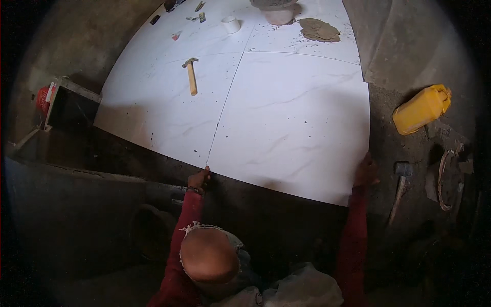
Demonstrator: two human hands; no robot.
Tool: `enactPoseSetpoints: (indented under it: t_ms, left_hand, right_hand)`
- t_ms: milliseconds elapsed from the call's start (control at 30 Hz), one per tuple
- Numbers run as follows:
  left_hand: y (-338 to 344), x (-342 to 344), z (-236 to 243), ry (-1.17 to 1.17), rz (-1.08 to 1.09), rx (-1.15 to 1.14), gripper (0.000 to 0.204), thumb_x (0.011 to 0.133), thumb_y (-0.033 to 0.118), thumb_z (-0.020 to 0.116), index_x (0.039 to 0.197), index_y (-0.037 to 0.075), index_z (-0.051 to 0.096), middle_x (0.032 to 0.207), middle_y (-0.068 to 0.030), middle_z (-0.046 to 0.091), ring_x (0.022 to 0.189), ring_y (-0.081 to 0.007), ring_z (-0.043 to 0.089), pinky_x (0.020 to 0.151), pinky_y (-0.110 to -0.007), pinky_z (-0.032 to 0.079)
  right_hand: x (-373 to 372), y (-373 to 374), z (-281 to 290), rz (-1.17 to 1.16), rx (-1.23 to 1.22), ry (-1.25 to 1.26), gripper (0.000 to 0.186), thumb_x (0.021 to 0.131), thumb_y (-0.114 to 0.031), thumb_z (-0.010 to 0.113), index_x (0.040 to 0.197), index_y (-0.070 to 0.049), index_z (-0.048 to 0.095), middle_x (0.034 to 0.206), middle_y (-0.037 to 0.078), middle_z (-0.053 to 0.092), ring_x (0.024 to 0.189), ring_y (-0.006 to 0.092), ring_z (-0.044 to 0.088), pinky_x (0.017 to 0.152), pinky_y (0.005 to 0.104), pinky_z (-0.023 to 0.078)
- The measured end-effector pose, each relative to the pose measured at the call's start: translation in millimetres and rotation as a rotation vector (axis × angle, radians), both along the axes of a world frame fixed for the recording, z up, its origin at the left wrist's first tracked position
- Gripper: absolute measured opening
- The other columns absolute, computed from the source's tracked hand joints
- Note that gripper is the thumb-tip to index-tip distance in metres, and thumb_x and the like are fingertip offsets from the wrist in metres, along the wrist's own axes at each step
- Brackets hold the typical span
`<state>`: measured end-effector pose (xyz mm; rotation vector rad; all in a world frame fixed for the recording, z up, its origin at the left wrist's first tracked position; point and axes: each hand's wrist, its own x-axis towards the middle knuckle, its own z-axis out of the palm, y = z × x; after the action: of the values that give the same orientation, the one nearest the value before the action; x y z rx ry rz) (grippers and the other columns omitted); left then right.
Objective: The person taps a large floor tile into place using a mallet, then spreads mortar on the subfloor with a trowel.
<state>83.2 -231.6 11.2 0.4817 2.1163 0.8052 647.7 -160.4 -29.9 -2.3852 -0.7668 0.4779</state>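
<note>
A large white marbled floor tile (296, 123) lies in front of me, with a second white tile (158, 112) along its left side and a thin dark joint between them. My left hand (198, 180) is closed at the near end of that joint, its fingertips on the tile's near left corner. On the right side edge, close to the near right corner, my right hand (366, 171) is curled round the tile. Its fingers are partly in shadow. A hammer (192, 78) with a wooden handle rests on the left tile.
Farther back stand a white cup (230, 24) and a mortar-filled bucket (279, 13), beside a grey mortar patch (319, 30). On the right floor lie a yellow jerrycan (420, 110) and a mallet (401, 189). A dark recess borders the tiles' near edge; a frame (71, 86) stands left.
</note>
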Motion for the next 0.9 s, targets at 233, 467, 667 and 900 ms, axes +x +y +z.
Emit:
enactPoseSetpoints:
  t_ms: [233,467,667,900]
  left_hand:
    - [2,-21,-26,0.097,-0.147,-0.119,0.044,0.079,0.047,0.071,0.072,0.004,0.066,0.068,-0.0044,0.062,0.059,-0.0147,0.054,0.052,-0.035,0.041]
    - [-6,-49,-47,0.174,-0.495,-0.235,0.05,0.087,0.054,0.056,0.081,0.006,0.068,0.073,-0.0048,0.062,0.065,-0.0174,0.056,0.061,-0.036,0.045]
    - [-7,-37,-46,0.024,-0.26,-0.018,0.037,0.085,0.046,0.065,0.086,0.009,0.067,0.068,0.0005,0.054,0.054,-0.0144,0.049,0.049,-0.03,0.04]
    - [-1,-33,-32,-0.099,-0.015,-0.089,0.04,0.081,0.053,0.066,0.074,0.013,0.063,0.059,0.0031,0.048,0.048,-0.0091,0.042,0.042,-0.028,0.034]
  right_hand:
    - [-5,2,15,0.009,-0.049,0.068,0.056,0.095,-0.049,0.04,0.107,-0.001,0.066,0.102,0.018,0.066,0.095,0.0338,0.062,0.092,0.0498,0.039]
    - [-5,3,-1,-0.041,0.041,-0.026,0.054,0.093,-0.048,0.043,0.094,0.0,0.069,0.089,0.017,0.069,0.085,0.0335,0.064,0.094,0.0581,0.029]
    - [5,6,-24,-0.075,-0.046,-0.168,0.054,0.092,-0.049,0.042,0.092,-0.003,0.07,0.091,0.02,0.067,0.086,0.0346,0.062,0.095,0.0524,0.031]
    - [-3,1,-15,-0.078,-0.001,-0.258,0.055,0.09,-0.052,0.043,0.086,-0.005,0.07,0.087,0.02,0.067,0.088,0.0363,0.062,0.097,0.0517,0.028]
